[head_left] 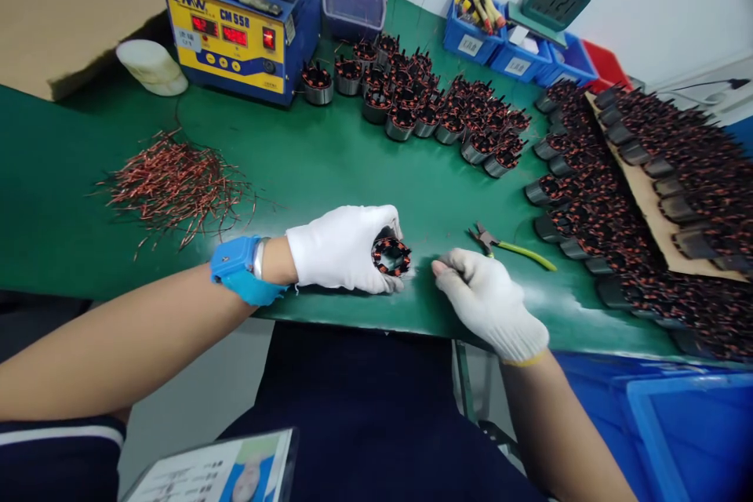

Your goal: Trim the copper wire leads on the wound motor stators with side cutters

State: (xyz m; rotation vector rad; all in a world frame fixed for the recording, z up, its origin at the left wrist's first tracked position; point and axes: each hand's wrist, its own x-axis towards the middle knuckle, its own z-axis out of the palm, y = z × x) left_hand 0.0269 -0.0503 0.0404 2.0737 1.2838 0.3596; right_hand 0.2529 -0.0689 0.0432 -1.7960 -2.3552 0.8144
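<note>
On the green bench [282, 165], the left hand [347, 249] clasps a stator [389, 270]; near that grip, the right hand [485, 294] is curled closed, any contents hidden. A slack clasp could let the stator slip, scraping its windings [405, 254].

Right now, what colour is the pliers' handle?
The pliers' handle is bright yellow-green, seen best in the head view.
</note>
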